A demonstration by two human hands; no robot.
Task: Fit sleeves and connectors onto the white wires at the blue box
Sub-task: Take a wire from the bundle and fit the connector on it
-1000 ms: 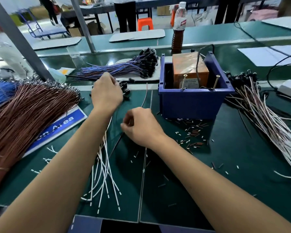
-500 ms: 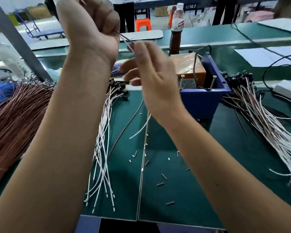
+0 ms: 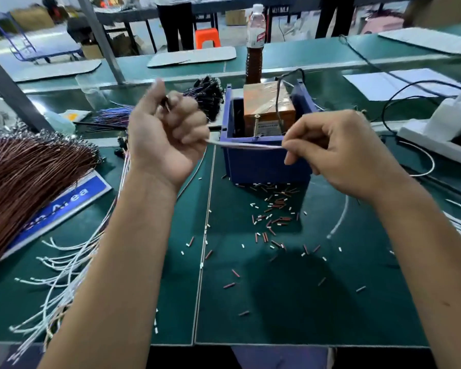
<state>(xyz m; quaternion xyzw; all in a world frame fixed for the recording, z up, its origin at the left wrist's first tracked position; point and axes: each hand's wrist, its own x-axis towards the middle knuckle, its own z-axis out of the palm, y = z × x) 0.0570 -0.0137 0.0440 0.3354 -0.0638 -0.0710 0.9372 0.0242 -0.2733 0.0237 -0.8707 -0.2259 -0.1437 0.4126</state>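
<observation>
One thin white wire [image 3: 246,145] runs almost level between the two hands, just in front of the open blue plastic box [image 3: 266,161] – its long axis left to right. The left hand [image 3: 165,134] is fisted around one end, a small dark piece at its thumb; the right hand [image 3: 338,153] pinches the other. Loose white wires and cut sleeve bits on the green mat are too many to count.

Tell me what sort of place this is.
Most likely a wire-harness assembly workshop: bundles of brown wires and white wires cover a green workbench, cut sleeve pieces lie scattered, and more benches stand behind.
</observation>
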